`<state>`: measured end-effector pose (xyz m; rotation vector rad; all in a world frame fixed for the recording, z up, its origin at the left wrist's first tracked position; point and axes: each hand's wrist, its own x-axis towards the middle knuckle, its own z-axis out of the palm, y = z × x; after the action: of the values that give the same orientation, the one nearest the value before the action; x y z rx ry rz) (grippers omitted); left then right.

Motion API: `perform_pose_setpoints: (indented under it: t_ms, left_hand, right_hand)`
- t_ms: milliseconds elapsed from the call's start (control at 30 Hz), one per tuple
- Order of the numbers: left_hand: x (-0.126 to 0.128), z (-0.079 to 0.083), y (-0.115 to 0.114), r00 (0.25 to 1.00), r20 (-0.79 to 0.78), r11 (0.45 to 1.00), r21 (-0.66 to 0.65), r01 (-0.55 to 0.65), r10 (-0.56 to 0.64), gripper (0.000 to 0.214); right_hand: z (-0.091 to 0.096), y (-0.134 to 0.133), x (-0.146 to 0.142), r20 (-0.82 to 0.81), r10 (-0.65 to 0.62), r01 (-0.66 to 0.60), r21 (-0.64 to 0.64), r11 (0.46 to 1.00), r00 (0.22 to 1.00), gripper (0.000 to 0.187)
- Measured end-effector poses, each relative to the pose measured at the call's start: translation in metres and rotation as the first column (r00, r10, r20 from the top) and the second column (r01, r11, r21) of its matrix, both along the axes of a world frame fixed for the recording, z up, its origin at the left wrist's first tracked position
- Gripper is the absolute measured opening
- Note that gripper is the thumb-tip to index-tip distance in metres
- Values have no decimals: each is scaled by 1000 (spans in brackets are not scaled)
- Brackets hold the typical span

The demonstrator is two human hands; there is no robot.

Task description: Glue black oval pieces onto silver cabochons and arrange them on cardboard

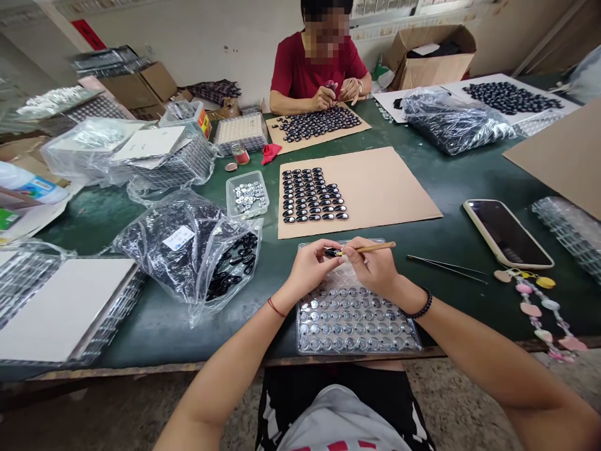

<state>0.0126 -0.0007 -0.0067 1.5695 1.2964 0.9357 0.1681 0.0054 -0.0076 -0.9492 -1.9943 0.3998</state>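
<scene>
Between the fingertips of my left hand (310, 266) is a small glossy black oval piece (332, 252). My right hand (373, 266) grips a thin wooden-handled brush-like tool (381, 247), its tip at the black piece; the tip itself is too small to make out. Both hands hover over a clear plastic tray (359, 344) holding rows of round shiny parts. Beyond them lies a cardboard sheet (394, 188) with rows of similar black pieces (312, 194) on its left part. Metal tweezers (446, 268) rest to the right of my right hand.
On the left, an open plastic bag (173, 250) spills black pieces, beside a small tub (247, 194) of metal discs. A phone (509, 232) with a beaded strap lies at right. Across the table, a person in a red shirt (293, 75) works over another piece-covered sheet (282, 147).
</scene>
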Motion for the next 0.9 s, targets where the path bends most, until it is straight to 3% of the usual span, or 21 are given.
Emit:
perform_pose_setpoints:
  t_ms: [467, 567, 633, 700, 767, 833, 900]
  left_hand:
    - [-3, 8, 0, 999, 47, 992, -128, 5, 1, 32]
    - [-3, 7, 0, 999, 26, 995, -100, -17, 19, 27]
    - [-2, 7, 0, 999, 31, 994, -103, -27, 30, 25]
    - [0, 9, -2, 997, 67, 992, -124, -34, 43, 26]
    - [1, 11, -4, 993, 106, 989, -147, -26, 42, 27]
    - [1, 13, -7, 991, 133, 987, -158, -3, 25, 28]
    - [0, 14, -9, 986, 165, 985, -172, 21, 8, 30]
  right_hand:
    - [-2, 4, 1, 59, 99, -98, -6, 995, 993, 20]
    - [-1, 3, 1, 12, 105, -104, -76, 992, 994, 22]
    - [1, 4, 1, -94, 94, -111, -196, 974, 991, 25]
    - [3, 7, 1, -292, 64, -180, -392, 902, 954, 27]
    - [5, 12, 1, -515, -7, -334, -566, 754, 857, 31]
    - [7, 17, 2, -667, -84, -499, -628, 597, 740, 35]
    - [8, 19, 1, -716, -136, -574, -644, 505, 685, 35]
